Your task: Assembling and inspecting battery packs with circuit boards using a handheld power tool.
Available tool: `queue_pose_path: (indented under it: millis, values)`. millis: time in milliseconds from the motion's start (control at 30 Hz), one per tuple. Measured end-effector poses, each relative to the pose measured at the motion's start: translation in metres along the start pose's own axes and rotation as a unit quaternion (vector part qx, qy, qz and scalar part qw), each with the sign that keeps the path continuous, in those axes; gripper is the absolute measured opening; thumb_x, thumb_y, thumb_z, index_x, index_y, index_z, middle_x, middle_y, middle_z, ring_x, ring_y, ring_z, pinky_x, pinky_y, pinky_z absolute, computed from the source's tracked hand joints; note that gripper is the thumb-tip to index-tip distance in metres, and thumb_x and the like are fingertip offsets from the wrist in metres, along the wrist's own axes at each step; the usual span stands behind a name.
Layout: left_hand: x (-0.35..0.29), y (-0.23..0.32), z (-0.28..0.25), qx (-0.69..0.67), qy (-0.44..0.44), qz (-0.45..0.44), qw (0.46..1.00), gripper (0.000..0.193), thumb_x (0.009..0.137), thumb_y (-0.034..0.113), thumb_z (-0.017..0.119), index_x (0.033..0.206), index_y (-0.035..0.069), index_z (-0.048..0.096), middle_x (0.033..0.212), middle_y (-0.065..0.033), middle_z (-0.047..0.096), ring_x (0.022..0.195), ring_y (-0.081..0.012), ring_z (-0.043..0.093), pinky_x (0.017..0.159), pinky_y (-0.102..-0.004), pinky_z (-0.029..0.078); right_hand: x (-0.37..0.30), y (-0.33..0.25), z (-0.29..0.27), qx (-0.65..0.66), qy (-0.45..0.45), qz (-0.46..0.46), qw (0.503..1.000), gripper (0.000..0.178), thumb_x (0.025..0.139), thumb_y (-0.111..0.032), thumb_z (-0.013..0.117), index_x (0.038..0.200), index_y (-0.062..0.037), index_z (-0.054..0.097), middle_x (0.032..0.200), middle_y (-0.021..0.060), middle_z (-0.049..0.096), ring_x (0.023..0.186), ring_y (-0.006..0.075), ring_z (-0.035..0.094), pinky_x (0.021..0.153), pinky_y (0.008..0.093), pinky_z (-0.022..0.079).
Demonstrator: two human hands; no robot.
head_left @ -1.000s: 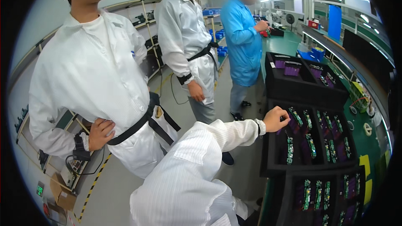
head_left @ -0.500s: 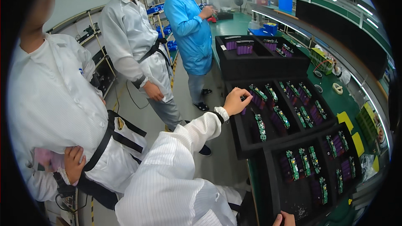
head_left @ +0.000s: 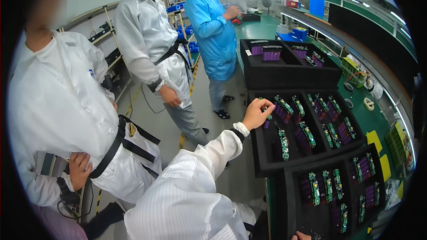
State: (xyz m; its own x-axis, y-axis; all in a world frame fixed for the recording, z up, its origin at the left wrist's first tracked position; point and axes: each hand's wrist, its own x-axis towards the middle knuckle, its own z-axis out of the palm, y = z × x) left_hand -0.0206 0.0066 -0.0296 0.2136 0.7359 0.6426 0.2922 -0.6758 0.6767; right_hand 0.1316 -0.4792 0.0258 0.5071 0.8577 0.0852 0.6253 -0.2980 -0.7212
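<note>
My left hand reaches out over the near-left corner of the middle black tray, fingers closed in a pinch. Beneath the fingertips shows a battery pack with purple cells and a green circuit board, partly hidden by the hand. Similar packs stand in the same tray, among them one with a long green board and another to its right. At the bottom edge, my right hand shows only its fingertips, closed on the wall of the nearest black tray; the rest is cut off.
A farther black tray holds more purple packs. Tape rolls, yellow sheets and a green crate lie along the green bench's right side. Two people in white coats stand left; one in blue works farther off.
The view has shifted, so trays and people sit further right in it. My left hand stays at the same pack in the tray corner. Less of my right hand shows at the bottom edge.
</note>
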Motion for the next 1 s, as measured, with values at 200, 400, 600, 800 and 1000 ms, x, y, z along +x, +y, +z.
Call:
queue_pose_path:
  millis: [200,400,600,800,1000]
  values:
    - [-0.001,-0.009,0.004,-0.062,0.029,-0.017,0.998,0.015,0.093,0.021,0.073,0.09,0.007,0.073,0.073,0.0028,0.058,0.066,-0.006,0.047,0.063,-0.0243,0.042,0.006,0.0,-0.006,0.001,-0.078,0.064,0.995,0.037,0.1,-0.031,0.06,0.119,-0.0009,0.069,0.108,0.0278,0.065,0.103,0.0436,0.062,0.094,0.05,0.048]
    - [0.0,-0.017,0.008,-0.084,0.032,-0.013,0.996,0.014,0.093,0.019,0.073,0.09,0.006,0.072,0.074,0.0046,0.057,0.064,-0.0031,0.044,0.059,-0.0213,0.038,0.005,-0.003,-0.007,0.002,-0.069,0.057,0.996,0.033,0.1,-0.027,0.06,0.117,0.0001,0.068,0.108,0.0265,0.065,0.102,0.042,0.063,0.092,0.0469,0.05]
    - [0.0,-0.021,0.01,-0.087,0.04,-0.017,0.995,0.013,0.094,0.019,0.072,0.091,0.006,0.072,0.07,0.0077,0.056,0.06,-0.0005,0.042,0.055,-0.0204,0.036,0.006,-0.01,-0.009,-0.006,-0.062,0.059,0.996,0.029,0.1,-0.023,0.061,0.115,0.0009,0.069,0.106,0.0249,0.067,0.101,0.0409,0.064,0.091,0.0446,0.051]
    - [-0.001,-0.02,0.012,-0.111,0.036,-0.021,0.993,0.013,0.096,0.018,0.071,0.092,0.006,0.071,0.069,0.0091,0.057,0.06,0.0008,0.042,0.054,-0.0191,0.035,0.003,-0.015,-0.009,0.011,-0.033,0.055,0.998,0.025,0.098,-0.019,0.062,0.112,0.0011,0.069,0.102,0.0231,0.068,0.095,0.0392,0.066,0.088,0.0433,0.052]
    - [-0.001,-0.023,0.01,-0.104,0.031,-0.038,0.993,0.012,0.097,0.016,0.069,0.095,0.004,0.071,0.077,0.0059,0.066,0.061,0.001,0.048,0.055,-0.0181,0.039,0.004,-0.022,-0.012,0.004,-0.031,0.066,0.997,0.024,0.098,-0.017,0.062,0.112,0.0012,0.069,0.102,0.0225,0.067,0.094,0.0386,0.066,0.086,0.0431,0.052]
